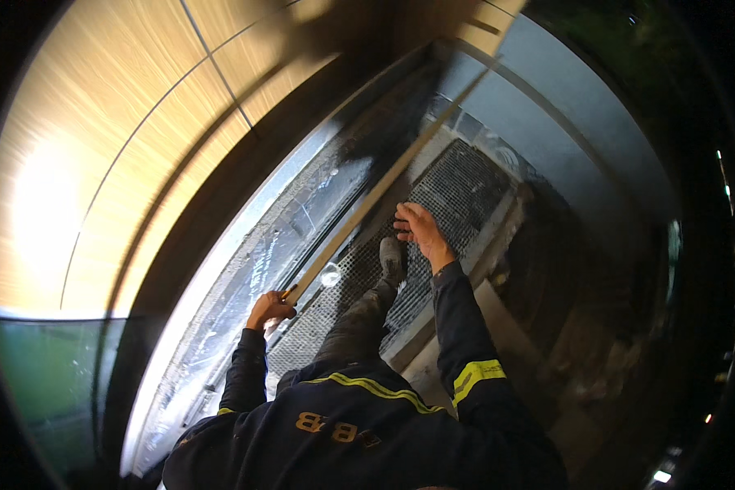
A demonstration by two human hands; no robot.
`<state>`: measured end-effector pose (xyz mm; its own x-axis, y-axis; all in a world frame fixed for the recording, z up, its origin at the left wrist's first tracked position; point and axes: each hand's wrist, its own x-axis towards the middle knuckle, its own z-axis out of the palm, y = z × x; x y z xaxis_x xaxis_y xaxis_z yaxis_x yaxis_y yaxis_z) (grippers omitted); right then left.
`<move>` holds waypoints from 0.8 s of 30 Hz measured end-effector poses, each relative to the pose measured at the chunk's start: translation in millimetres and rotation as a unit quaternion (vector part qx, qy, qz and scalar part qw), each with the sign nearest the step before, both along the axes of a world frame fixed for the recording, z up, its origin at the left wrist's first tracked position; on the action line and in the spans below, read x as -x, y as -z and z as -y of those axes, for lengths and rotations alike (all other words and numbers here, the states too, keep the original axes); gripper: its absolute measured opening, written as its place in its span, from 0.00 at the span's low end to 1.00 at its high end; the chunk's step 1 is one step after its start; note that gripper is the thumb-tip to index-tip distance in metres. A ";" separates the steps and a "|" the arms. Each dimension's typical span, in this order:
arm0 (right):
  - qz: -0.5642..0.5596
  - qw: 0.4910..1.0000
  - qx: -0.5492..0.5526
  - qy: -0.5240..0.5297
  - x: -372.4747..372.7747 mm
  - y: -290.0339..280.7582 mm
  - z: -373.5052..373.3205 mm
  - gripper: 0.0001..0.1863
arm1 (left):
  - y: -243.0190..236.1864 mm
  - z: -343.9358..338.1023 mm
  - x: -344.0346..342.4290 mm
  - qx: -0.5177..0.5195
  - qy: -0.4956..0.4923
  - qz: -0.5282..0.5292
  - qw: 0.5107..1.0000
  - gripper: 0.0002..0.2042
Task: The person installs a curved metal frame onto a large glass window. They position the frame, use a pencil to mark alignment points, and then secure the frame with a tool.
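Observation:
A long, narrow tan strip (384, 186) runs slantwise from my left hand (271, 310) up to the far right, by a grey panel. The fingers of my left hand are closed at its near end. A short dark-and-orange stick (289, 291), like a pencil or marker, pokes out of the same hand. My right hand (419, 225) is raised just right of the strip, fingers loosely bent and apart, with nothing seen in them. Whether it touches the strip cannot be made out.
Below lies a dark metal grating (457, 192), with my shoe (392, 260) on it. Brightly lit wood-grain panels (139, 122) rise at the left above a pale ledge (220, 367). A smooth grey panel (572, 106) stands at the far right. Deep shadow covers the right side.

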<state>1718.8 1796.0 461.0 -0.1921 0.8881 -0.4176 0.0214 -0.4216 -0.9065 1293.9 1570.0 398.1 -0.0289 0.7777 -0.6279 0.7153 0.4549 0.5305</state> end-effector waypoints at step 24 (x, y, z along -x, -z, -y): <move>-0.226 0.925 0.255 -0.171 -112.5 -21.8 -389.4 0.23 | -70.7 -252.1 -200.7 0.037 -0.137 -0.355 0.924 0.18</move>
